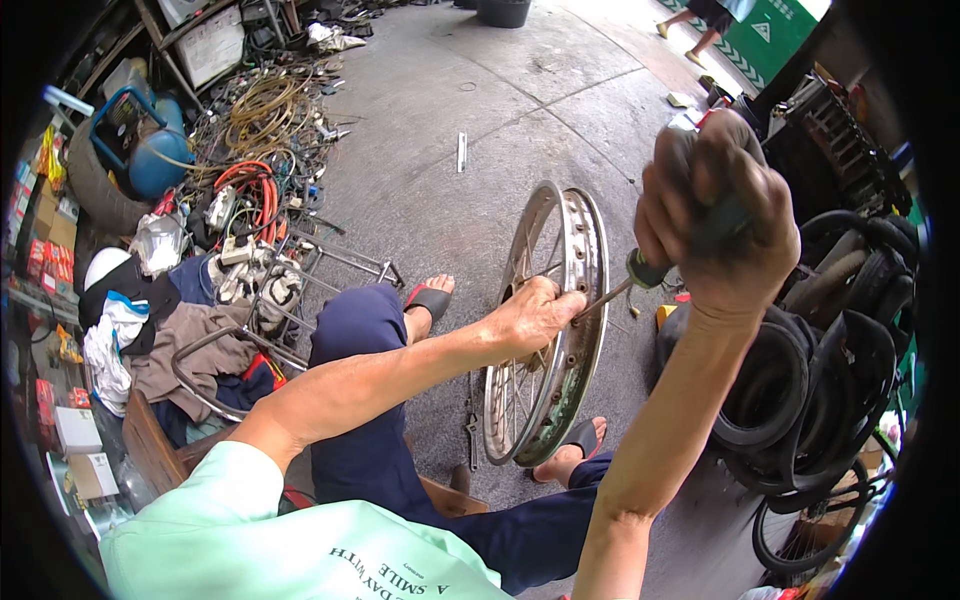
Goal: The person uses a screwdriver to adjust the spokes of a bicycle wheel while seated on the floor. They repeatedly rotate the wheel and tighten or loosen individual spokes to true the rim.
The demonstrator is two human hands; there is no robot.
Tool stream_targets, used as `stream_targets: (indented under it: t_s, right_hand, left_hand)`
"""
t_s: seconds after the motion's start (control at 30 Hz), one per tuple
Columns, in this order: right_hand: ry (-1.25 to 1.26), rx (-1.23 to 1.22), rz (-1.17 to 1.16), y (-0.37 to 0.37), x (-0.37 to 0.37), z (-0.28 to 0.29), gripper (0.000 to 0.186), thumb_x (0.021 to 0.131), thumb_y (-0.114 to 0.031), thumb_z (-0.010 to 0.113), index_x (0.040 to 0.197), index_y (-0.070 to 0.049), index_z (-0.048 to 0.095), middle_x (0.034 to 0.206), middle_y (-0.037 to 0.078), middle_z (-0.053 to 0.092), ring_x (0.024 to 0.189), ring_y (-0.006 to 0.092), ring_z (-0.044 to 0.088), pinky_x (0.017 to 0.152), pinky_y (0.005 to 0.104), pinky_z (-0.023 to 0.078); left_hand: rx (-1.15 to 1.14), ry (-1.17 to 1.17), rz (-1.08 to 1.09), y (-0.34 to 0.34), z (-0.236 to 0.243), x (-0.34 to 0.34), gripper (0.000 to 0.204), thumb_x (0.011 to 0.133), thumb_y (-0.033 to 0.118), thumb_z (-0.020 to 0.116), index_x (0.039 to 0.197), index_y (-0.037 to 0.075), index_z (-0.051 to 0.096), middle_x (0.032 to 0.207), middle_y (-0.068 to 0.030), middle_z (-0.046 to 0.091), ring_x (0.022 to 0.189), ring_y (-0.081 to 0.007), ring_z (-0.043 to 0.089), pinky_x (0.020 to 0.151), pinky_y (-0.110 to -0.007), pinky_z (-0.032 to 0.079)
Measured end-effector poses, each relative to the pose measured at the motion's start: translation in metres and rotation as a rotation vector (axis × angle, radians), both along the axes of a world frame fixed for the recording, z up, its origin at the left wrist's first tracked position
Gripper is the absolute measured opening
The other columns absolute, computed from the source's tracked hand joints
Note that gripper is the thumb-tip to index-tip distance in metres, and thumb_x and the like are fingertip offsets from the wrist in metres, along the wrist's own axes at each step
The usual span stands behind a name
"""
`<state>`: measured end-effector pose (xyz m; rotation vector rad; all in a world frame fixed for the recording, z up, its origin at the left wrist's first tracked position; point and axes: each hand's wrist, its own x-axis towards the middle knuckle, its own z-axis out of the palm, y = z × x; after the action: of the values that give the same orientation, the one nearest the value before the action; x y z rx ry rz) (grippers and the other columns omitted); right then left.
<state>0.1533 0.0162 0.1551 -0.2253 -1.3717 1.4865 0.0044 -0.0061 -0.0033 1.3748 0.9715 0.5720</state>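
Concrete floor (430, 110), grey, running to the far side. Tyres (870, 345), black, heaped at right. Wheel (575, 370), bare metal, spoked, upright and slightly tilted, near centre between two sandalled feet (440, 287). Screwdriver (645, 270), dark handle with green, the right hand (720, 220) clenched about it, shaft slanting down leftward to the rim beside the left thumb. Left hand (535, 315), fingers grasping the wheel's rim. Spanner (473, 435), on the floor just left of the wheel.
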Motion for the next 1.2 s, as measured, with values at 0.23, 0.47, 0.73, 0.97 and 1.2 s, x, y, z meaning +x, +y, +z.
stream_targets:
  t_s: [0.23,0.47,0.73,0.97,1.2]
  right_hand:
    - [0.022,-0.04,-0.809,-0.028,-0.022,-0.004,0.024,0.093,-0.026,0.056,0.086,-0.003,0.057,0.074,0.009,0.057,0.06,0.0146,0.059,0.052,0.0242,0.049]
    - [-0.386,-0.003,-0.747,-0.024,0.006,0.012,0.035,0.098,-0.036,0.053,0.086,-0.004,0.06,0.07,0.007,0.059,0.061,0.0112,0.057,0.053,0.0252,0.042]
    - [-1.414,0.192,-1.034,-0.052,0.003,0.054,0.012,0.09,-0.013,0.068,0.095,-0.006,0.06,0.075,-0.002,0.053,0.068,0.0097,0.048,0.061,0.0245,0.039]
    - [-1.354,0.311,-0.874,-0.052,0.019,0.057,0.015,0.089,-0.008,0.068,0.099,-0.005,0.057,0.079,0.001,0.053,0.073,0.0085,0.048,0.066,0.0225,0.038]
    - [-1.347,0.205,-0.844,-0.049,0.014,0.059,0.03,0.085,-0.02,0.075,0.102,-0.005,0.056,0.086,-0.001,0.052,0.072,0.006,0.046,0.067,0.02,0.038]
  left_hand:
    - [0.097,-0.199,-0.064,0.003,-0.012,-0.007,0.043,0.095,0.032,0.049,0.072,-0.004,0.042,0.057,-0.0075,0.031,0.055,-0.0139,0.034,0.05,-0.042,0.033]
    - [-0.138,-0.258,-0.065,0.005,-0.008,-0.01,0.033,0.091,0.029,0.058,0.083,-0.003,0.052,0.07,-0.0026,0.045,0.062,-0.0111,0.042,0.052,-0.033,0.036]
    - [-0.255,-0.276,0.012,0.007,0.003,-0.01,0.036,0.086,0.029,0.067,0.092,-0.003,0.051,0.096,-0.0073,0.04,0.085,-0.0137,0.041,0.074,-0.03,0.039]
    - [-0.246,-0.229,-0.032,0.013,-0.005,-0.01,0.052,0.084,0.035,0.067,0.108,-0.009,0.053,0.103,-0.0145,0.051,0.095,-0.018,0.049,0.08,-0.033,0.043]
    - [-0.122,-0.116,-0.039,0.017,0.0,-0.014,0.042,0.084,0.036,0.065,0.078,-0.005,0.055,0.072,-0.0079,0.047,0.069,-0.0155,0.045,0.06,-0.036,0.04]
